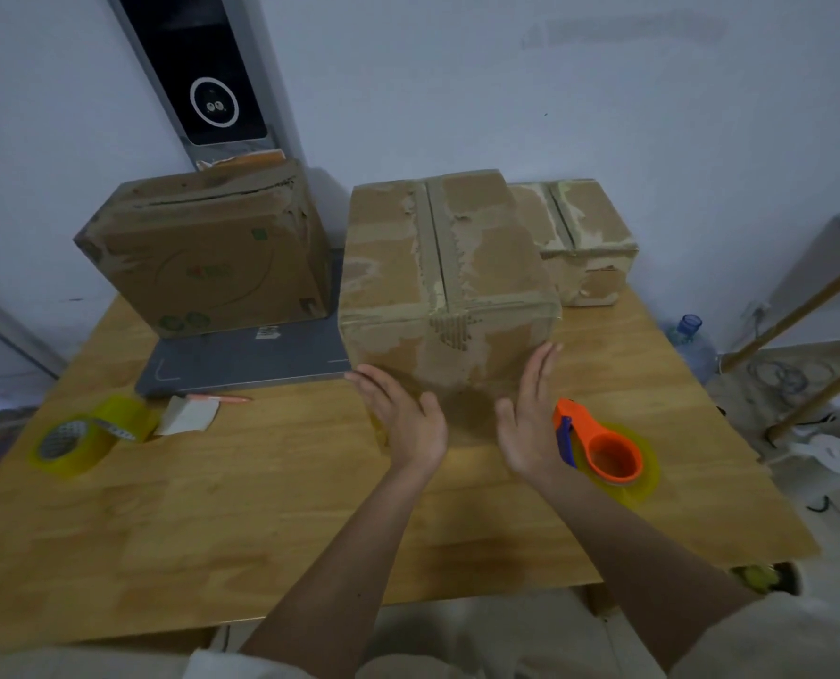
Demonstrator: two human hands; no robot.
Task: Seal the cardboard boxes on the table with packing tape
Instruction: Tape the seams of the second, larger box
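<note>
Three cardboard boxes sit on the wooden table point(261, 507), all of them rough brown corrugated board with scuffed, peeling patches where the paper skin has torn away. Front and centre is the middle box point(445, 281), squarish, flaps closed along a seam running front to back, with bare fluting showing at its near edge. To its left stands the left box point(207, 247), printed with faded green marks and resting on a flat grey slab point(241, 360); behind and to the right, touching the wall, is the small box point(579, 237), paler and just as worn. Both hands are at the middle box's near face: the left hand point(403, 423) has straight, relaxed fingers laid against the lower left corner, and the right hand point(530, 419) is likewise flat and loose, fingers pointing up beside the lower right corner, gripping nothing; whether it touches the cardboard I cannot tell. Two rolls of tape are out: a glossy yellowish clear tape roll point(89, 433) lying on the left side of the table, and a second roll mounted in an orange plastic dispenser point(604, 448) with a blue blade guard, just right of the right wrist. One pink pen point(222, 398) and one folded white card point(187, 416) lie beside the grey slab
</note>
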